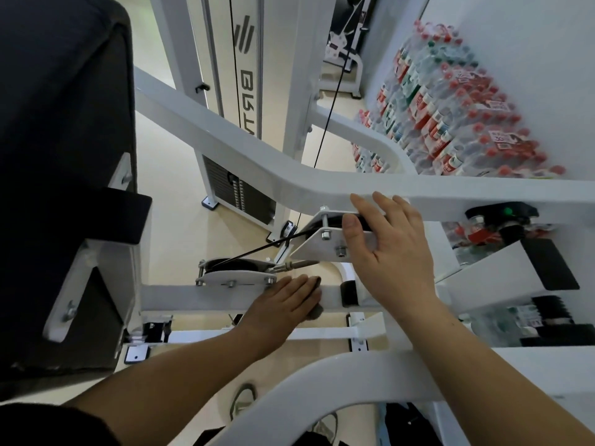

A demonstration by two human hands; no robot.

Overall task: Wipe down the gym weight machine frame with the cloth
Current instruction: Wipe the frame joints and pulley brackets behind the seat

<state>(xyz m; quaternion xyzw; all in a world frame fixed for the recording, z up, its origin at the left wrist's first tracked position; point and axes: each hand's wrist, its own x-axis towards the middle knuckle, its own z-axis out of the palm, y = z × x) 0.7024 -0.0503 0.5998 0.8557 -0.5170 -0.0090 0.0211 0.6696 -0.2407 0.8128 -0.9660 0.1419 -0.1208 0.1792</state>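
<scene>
Below the upper pulley bracket (325, 244), the left hand (283, 304) presses the cloth (315, 313) flat-fingered onto the frame bar (180, 297); the right hand (386, 246) rests relaxed on that bracket.

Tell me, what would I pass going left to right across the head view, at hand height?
In order: black seat pad → lower pulley → left hand on the cloth → right hand → black knob.
</scene>
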